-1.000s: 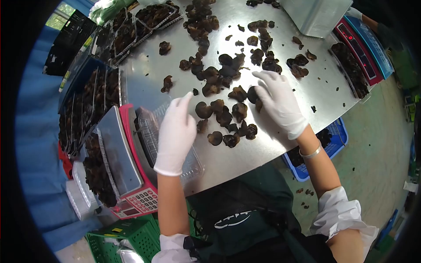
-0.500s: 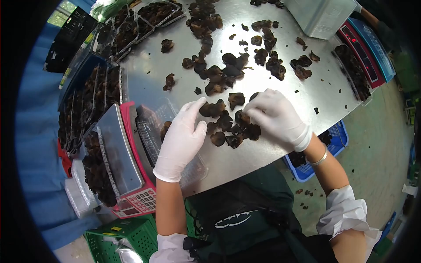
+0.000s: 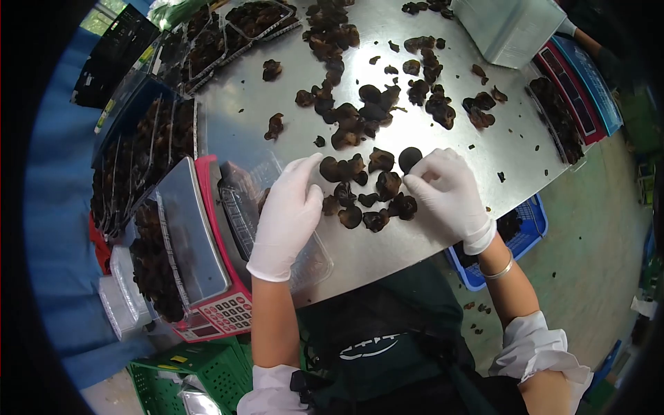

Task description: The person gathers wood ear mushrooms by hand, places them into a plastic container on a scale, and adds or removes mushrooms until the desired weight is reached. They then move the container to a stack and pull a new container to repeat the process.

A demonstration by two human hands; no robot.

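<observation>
Dark brown wood ear mushrooms [image 3: 351, 216] lie in a loose cluster on the steel table between my white-gloved hands. My left hand [image 3: 289, 214] is at the cluster's left side, thumb and index finger apart, index fingertip beside a wood ear mushroom [image 3: 330, 168]. On the other side, my right hand [image 3: 446, 197] has its fingers curled toward the thumb. Its fingertips are close to a round dark wood ear mushroom [image 3: 409, 160] and a curled wood ear mushroom [image 3: 388, 185]. Whether anything small is pinched there is hidden.
More wood ear mushrooms [image 3: 356, 117] spread across the steel table [image 3: 277, 104]. Filled clear trays [image 3: 155, 138] and a pink-edged scale [image 3: 207, 256] stand left. A clear plastic container [image 3: 508, 31] and another scale [image 3: 570, 90] are far right. A blue basket [image 3: 532, 225] sits below the edge.
My right hand has drawn slightly right, off the cluster, so the round mushroom shows more fully. My left hand keeps nearly the same place. The whole view has shifted a little.
</observation>
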